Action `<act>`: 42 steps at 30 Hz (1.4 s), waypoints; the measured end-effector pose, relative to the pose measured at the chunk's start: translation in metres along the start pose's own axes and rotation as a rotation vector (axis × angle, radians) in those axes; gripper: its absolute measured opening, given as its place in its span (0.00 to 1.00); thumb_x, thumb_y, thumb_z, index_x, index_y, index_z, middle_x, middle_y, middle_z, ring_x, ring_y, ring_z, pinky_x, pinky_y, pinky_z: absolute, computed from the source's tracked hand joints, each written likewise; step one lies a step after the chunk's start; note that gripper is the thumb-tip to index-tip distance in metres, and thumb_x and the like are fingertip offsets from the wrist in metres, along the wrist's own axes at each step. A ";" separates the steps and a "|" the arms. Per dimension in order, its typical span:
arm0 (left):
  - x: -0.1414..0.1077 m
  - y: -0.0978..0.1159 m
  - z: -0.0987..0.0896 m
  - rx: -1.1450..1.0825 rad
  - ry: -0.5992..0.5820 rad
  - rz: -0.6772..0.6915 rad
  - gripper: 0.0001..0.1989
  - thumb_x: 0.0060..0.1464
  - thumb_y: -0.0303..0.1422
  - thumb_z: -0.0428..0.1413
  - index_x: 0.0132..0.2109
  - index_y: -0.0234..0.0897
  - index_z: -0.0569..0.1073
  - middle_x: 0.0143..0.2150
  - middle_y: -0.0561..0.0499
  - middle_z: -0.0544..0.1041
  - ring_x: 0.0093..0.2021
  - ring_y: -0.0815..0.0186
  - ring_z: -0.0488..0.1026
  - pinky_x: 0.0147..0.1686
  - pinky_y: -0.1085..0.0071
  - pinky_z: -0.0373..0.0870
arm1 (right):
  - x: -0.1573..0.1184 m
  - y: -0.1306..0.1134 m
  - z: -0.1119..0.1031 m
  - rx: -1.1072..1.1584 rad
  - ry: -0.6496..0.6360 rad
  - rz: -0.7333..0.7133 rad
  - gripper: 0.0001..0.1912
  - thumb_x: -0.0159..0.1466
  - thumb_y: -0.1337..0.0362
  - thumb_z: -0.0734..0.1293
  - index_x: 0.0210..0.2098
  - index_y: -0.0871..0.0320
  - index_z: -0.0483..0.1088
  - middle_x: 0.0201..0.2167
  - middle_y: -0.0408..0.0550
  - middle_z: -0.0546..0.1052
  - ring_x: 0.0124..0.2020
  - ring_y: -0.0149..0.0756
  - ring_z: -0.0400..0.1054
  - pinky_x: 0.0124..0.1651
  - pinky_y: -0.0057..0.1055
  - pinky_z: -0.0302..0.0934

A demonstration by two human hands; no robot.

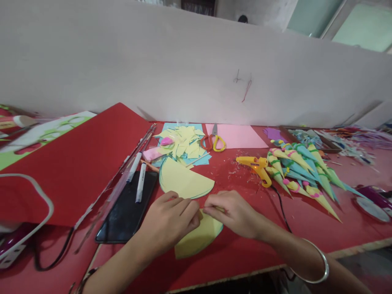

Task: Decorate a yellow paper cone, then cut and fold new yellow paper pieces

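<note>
A fan-shaped piece of yellow paper [199, 241] with a green-marked curved edge lies at the front of the red table, below my hands. My left hand [173, 216] is closed at its upper left edge, fingers curled in. From the right, my right hand [234, 212] pinches the same paper's upper edge, thumb against fingers; the fingertips partly hide the grip. Just beyond them rests a stack of similar yellow cut-outs [185, 179] with green edges. A silver bangle [323, 261] circles my right wrist.
A yellow glue gun [255, 165] lies right of centre, beside several paper cones [303, 163]. Scissors [214, 141] and yellow paper scraps [186, 141] are at the back. Left are a black phone-like slab [125, 216], two white markers [140, 183] and a big red sheet [92, 163].
</note>
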State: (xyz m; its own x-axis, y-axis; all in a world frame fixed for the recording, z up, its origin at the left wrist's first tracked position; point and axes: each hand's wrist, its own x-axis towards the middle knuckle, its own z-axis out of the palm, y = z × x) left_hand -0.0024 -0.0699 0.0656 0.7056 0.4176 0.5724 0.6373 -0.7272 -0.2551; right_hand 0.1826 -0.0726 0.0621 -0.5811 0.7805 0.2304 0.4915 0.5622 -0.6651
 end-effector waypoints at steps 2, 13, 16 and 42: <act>-0.005 -0.007 -0.001 0.022 -0.021 -0.010 0.15 0.51 0.22 0.45 0.20 0.38 0.63 0.14 0.60 0.63 0.16 0.73 0.61 0.25 0.73 0.58 | -0.003 0.002 -0.004 0.042 0.009 0.046 0.14 0.65 0.62 0.58 0.25 0.59 0.66 0.19 0.39 0.65 0.21 0.25 0.57 0.25 0.21 0.48; -0.015 -0.032 -0.003 -0.392 -0.308 -0.323 0.12 0.58 0.33 0.42 0.36 0.38 0.70 0.24 0.54 0.75 0.24 0.68 0.71 0.24 0.76 0.60 | -0.004 0.011 -0.008 0.126 0.056 0.046 0.14 0.64 0.63 0.58 0.25 0.60 0.67 0.20 0.40 0.68 0.21 0.24 0.58 0.23 0.21 0.49; -0.012 -0.021 0.003 -0.544 -0.342 -0.190 0.17 0.61 0.35 0.40 0.32 0.38 0.71 0.21 0.54 0.72 0.23 0.69 0.68 0.23 0.76 0.60 | 0.000 0.012 -0.007 0.053 0.079 0.004 0.13 0.65 0.64 0.57 0.26 0.60 0.67 0.20 0.41 0.69 0.21 0.25 0.59 0.25 0.22 0.50; -0.011 -0.012 -0.007 -0.650 -0.388 -0.154 0.14 0.60 0.31 0.42 0.33 0.40 0.71 0.23 0.55 0.74 0.23 0.70 0.69 0.28 0.74 0.61 | -0.008 0.003 -0.005 -0.153 0.107 -0.178 0.11 0.64 0.65 0.56 0.28 0.58 0.66 0.23 0.43 0.71 0.26 0.30 0.61 0.31 0.27 0.51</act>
State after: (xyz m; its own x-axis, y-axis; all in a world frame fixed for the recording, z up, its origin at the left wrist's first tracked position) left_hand -0.0203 -0.0693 0.0677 0.7587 0.6135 0.2193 0.5114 -0.7693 0.3829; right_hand 0.1920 -0.0754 0.0617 -0.5993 0.6853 0.4139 0.4843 0.7220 -0.4941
